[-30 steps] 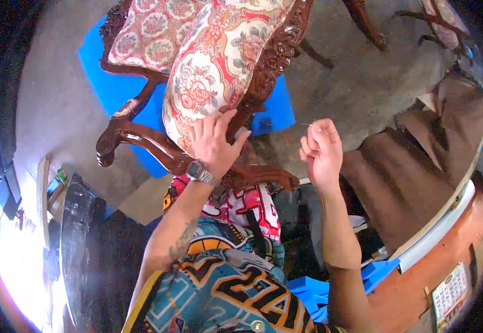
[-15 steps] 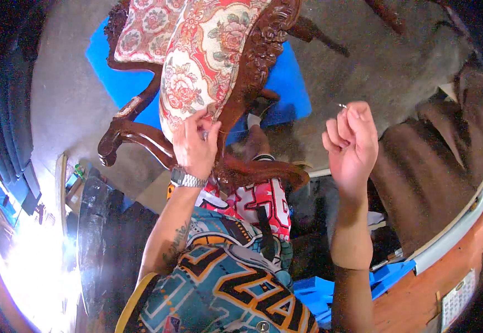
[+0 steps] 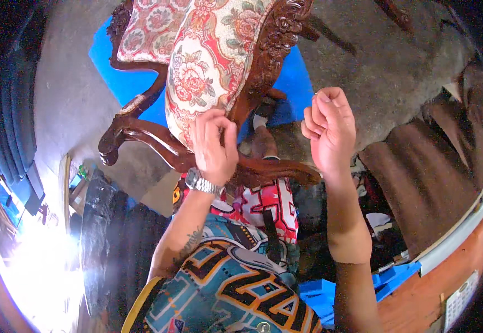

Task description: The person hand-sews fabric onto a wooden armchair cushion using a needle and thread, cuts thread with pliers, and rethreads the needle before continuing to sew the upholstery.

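A carved dark-wood chair (image 3: 277, 41) with floral padded upholstery (image 3: 194, 77) lies tipped in front of me. My left hand (image 3: 215, 145), a metal watch on its wrist, rests at the lower end of the padding, where fabric meets wood. Its fingers are curled in on the fabric edge, and their tips are partly hidden. Off to the right and apart from the chair, my right hand (image 3: 333, 125) is raised in a pinch. Only a tiny tip of the thin needle shows at its thumb and forefinger. Any thread is too fine to make out now.
A blue sheet (image 3: 294, 72) lies under the chair on the grey concrete floor (image 3: 385, 66). Brown cloth (image 3: 413, 183) drapes over things on the right. Dark folded material (image 3: 16, 111) stands at the left, near a glaring light. A curved wooden leg (image 3: 263, 169) crosses before my lap.
My right hand has moved left, toward the chair, still pinching the needle, which shows less. My left hand has shifted slightly right and down, its fingers curling more. The view has shifted a little.
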Demonstrator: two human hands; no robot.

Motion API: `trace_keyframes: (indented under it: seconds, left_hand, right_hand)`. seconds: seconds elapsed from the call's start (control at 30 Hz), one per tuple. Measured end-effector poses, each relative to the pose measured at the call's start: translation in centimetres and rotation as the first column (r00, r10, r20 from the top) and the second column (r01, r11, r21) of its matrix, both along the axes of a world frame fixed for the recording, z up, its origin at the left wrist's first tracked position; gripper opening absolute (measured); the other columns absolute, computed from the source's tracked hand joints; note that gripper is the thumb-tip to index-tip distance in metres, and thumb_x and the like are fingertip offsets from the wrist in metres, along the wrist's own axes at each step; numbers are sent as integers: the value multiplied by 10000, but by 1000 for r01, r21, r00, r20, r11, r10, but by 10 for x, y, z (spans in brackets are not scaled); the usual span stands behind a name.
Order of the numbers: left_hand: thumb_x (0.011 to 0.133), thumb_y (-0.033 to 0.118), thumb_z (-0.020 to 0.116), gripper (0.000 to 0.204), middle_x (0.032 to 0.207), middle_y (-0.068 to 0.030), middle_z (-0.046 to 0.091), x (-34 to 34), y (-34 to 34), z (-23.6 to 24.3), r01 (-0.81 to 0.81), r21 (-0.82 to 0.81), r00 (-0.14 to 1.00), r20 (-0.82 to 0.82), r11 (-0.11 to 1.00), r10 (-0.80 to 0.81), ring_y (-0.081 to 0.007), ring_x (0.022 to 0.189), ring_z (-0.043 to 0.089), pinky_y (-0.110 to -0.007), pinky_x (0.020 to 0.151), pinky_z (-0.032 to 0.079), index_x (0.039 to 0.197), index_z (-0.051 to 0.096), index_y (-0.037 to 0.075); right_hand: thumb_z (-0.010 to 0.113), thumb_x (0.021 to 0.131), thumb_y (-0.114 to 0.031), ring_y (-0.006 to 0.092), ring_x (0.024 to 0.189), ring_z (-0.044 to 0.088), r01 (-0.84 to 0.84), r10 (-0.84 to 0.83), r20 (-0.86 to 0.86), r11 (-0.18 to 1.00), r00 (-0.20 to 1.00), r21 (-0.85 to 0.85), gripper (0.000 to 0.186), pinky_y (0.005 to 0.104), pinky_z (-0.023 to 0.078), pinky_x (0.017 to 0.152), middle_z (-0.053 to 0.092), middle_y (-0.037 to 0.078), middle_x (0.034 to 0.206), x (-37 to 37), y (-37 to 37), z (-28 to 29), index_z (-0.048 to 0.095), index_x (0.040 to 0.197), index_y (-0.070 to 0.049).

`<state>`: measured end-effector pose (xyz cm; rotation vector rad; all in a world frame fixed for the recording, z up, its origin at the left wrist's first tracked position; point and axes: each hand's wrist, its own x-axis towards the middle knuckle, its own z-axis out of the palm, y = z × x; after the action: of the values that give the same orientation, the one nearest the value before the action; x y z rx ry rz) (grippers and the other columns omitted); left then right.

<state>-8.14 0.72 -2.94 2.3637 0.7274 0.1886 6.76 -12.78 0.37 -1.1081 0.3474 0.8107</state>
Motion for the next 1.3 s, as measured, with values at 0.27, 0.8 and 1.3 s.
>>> trace_keyframes:
  seconds: [0.27, 0.8, 1.3]
  left_hand:
    - [928, 155, 513, 120, 813, -53, 579, 61, 8, 36, 164, -858, 822, 391, 486, 414, -217, 858, 600, -430, 912, 401, 976, 480, 51]
    - [949, 360, 461, 504, 530, -4, 311, 35, 18, 23, -285, -462, 923, -367, 840, 112, -92, 563, 273, -324, 484, 263, 589, 422, 10]
    - [968, 298, 453, 453, 571, 72, 294, 27, 11, 37, -353, -569, 913, -385, 743, 139, -49, 564, 241, -260, 474, 218, 599, 405, 41]
  right_hand:
    - [491, 931, -159, 67, 461, 360, -49, 51, 37, 996, 998, -70, 92, 220, 266, 406, 376, -22, 575, -3, 19, -18, 507, 890, -79]
    - [549, 911, -213, 91, 512, 549, -93, 211, 437, 957, 874, -276, 185, 239, 413, 459, 624, 44, 639, 6, 39, -51, 528, 939, -31]
    - [693, 772, -121, 163, 431, 467, -82, 472, 799, 874, 372, -478, 119, 285, 375, 426, 482, 71, 497, 39, 57, -56, 599, 765, -49]
